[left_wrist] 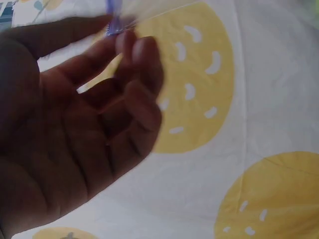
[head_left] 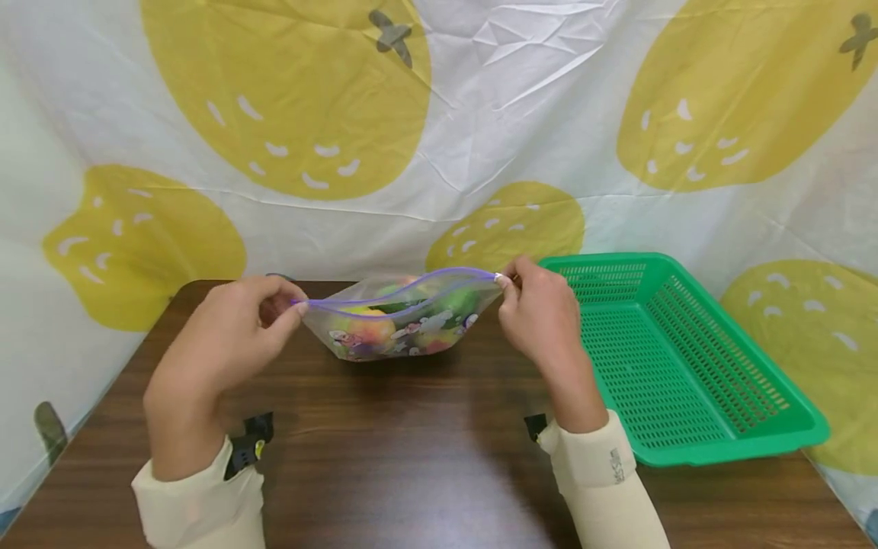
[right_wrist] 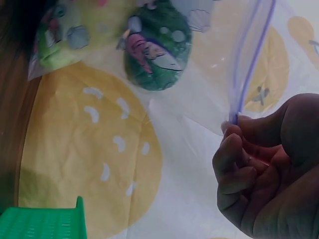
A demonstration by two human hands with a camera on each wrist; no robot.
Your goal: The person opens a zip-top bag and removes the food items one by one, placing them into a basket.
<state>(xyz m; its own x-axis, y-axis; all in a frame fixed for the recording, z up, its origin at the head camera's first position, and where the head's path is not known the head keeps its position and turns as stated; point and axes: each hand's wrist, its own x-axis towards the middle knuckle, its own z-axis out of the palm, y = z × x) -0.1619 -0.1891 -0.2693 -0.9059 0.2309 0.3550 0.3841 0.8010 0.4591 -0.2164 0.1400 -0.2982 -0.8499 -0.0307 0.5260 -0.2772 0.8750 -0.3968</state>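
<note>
Nearest, in cream sleeves (head_left: pixel 206 499), two bare hands flank a zip bag (head_left: pixel 425 335): the left hand (head_left: pixel 226 335) at its left end, the right hand (head_left: pixel 545 316) at its right, about equally near. Each grip is a thumb-and-finger pinch on a top corner. The bag lies directly between them, its long axis running side to side, its gaping mouth edged by two purple strips (head_left: pixel 466 270). The bag is thin, clear plastic with cartoon prints, bulging with smooth, rounded fruit shapes (head_left: pixel 370 328) in orange, yellow and green. Beneath it is a glossy, dark wood-grain desk (head_left: pixel 384 457); contact is hard to judge. To the bag's right sits a rectangular green plastic basket (head_left: pixel 727 451), its walls slotted. Behind the bag hangs a creased white cloth (head_left: pixel 480 152) with big yellow lemons (head_left: pixel 295 91).
</note>
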